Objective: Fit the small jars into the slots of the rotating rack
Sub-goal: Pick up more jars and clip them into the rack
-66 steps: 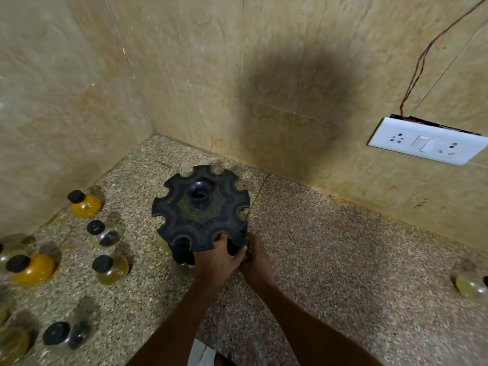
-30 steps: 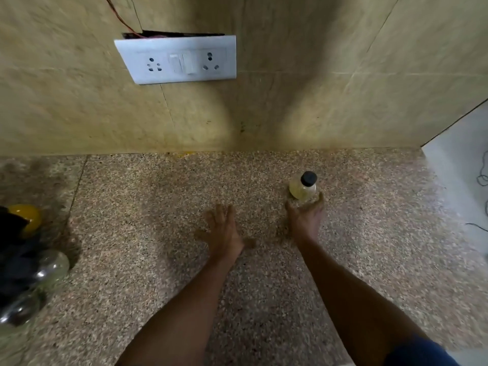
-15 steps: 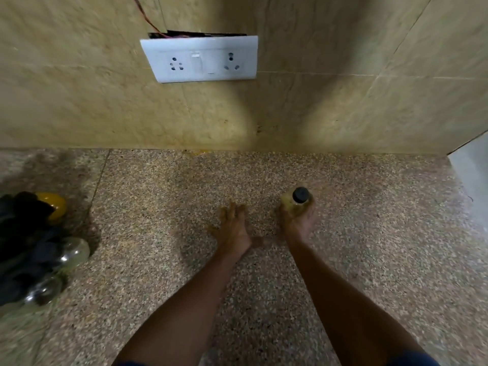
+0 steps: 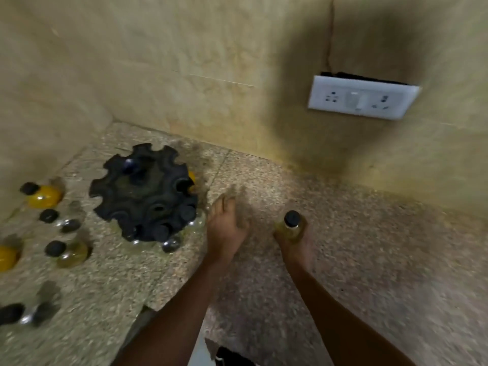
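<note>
**Jar in our right hand, rack to our left**

Nearest us, our two forearms reach out over the speckled stone counter (image 4: 369, 247). Our right hand (image 4: 293, 243) is closed around a small jar (image 4: 290, 228) of pale yellow liquid; its black cap points up and slightly away from us, so its long axis stands close to upright. The jar sits to the right of the rack, clear of it. Our left hand (image 4: 228, 228) holds nothing: the palm faces down, the fingers are stretched forward and loosely together, and it lies just beside the rack's right edge. The frame is blurred, so we cannot tell whether it touches the counter.

To the left stands the black rotating rack (image 4: 144, 191), a disc with notched slots around its rim. Several black-capped jars hang in the near and right slots; the blur keeps us from counting them surely. An orange-filled one (image 4: 190, 178) shows at the right rim.

Further left, loose jars (image 4: 66, 250) stand on the counter: we count about seven, two of them with orange contents, the others clear or yellowish.

Beyond, on the beige tiled wall, is one white socket plate (image 4: 361, 97) with two sockets and a switch. We can read no brand, label or writing anywhere.
</note>
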